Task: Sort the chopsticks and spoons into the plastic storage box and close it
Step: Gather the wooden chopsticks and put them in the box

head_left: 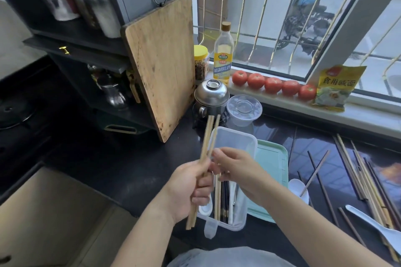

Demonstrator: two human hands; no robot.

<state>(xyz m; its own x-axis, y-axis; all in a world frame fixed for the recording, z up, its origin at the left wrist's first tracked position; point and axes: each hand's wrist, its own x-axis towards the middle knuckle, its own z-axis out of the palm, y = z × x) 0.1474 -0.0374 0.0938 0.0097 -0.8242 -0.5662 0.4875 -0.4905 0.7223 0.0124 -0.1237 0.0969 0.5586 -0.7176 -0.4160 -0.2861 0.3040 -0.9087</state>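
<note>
Chopsticks [208,138], a light wooden pair, are up in the air just over the clear plastic box [235,147], tilted so their far tips point toward the metal pot [211,95]. The left hand [188,188] has its fingers curled tight around the low part of the pair. The right hand [236,169] pinches the sticks near the middle with its fingertips, I think to line them up so they slide in straight. The box sits on the dark counter [108,158], right in front of the person. Some chopsticks and a white spoon [205,207] already lie inside it, near the front end. The pale green lid [272,171] lies flat just beside the box on the right, so the box is open and easy to fill. Farther right, more chopsticks [364,180] lie spread out on the counter, with two more white spoons [373,223] among them, waiting their turn. So the job looks partly done, and the lid must go on last. Behind it all, a cutting board [160,65] leans against the shelf, and red tomatoes [273,85] sit in a row on the window sill.
</note>
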